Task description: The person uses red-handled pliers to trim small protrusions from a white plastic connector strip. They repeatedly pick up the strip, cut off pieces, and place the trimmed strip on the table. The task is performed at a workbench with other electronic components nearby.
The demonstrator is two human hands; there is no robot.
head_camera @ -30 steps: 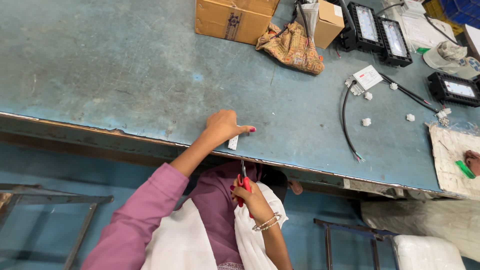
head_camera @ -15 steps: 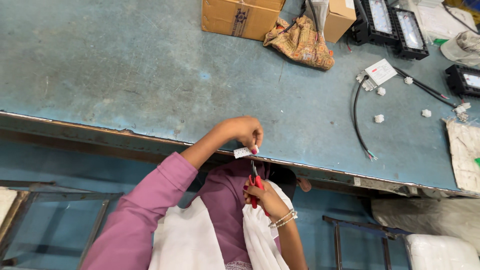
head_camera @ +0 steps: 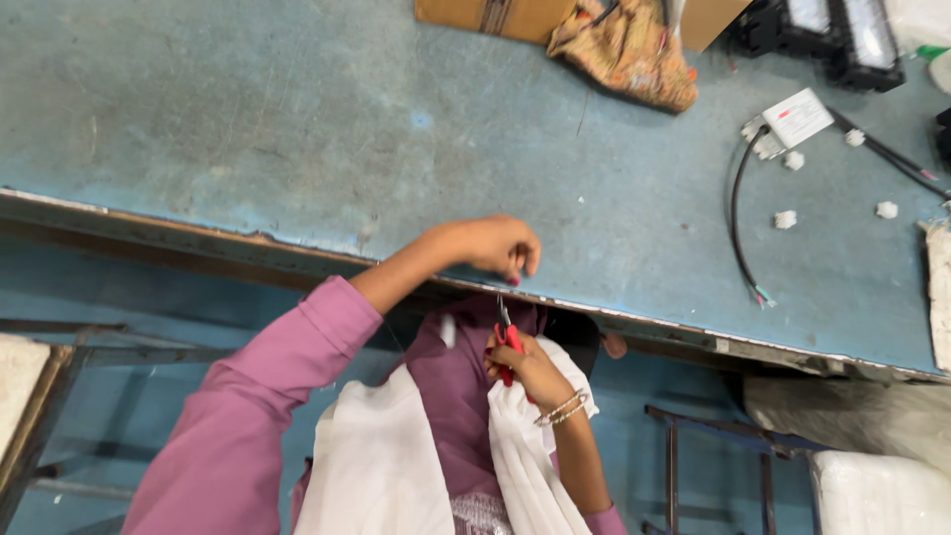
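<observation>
My left hand (head_camera: 490,248) hovers over the front edge of the blue worktable (head_camera: 297,129), fingers curled down and pinched together. Whether anything sits between them is hidden. Just below it, my right hand (head_camera: 533,372) grips red-handled cutting pliers (head_camera: 505,332), whose tip points up toward the left fingertips. Both hands sit close to my body, over a purple garment and a white scarf (head_camera: 381,466).
On the table's right lie a black cable (head_camera: 735,218), a small white box (head_camera: 797,117) and loose white connectors (head_camera: 785,219). At the far edge are a patterned cloth pouch (head_camera: 624,45), a cardboard box (head_camera: 495,15) and black lamp units (head_camera: 842,30). A metal frame (head_camera: 713,446) stands below.
My left hand drew back from the tabletop to its front edge and curled its fingers; the small white piece it held is no longer visible. The pliers stayed just under it.
</observation>
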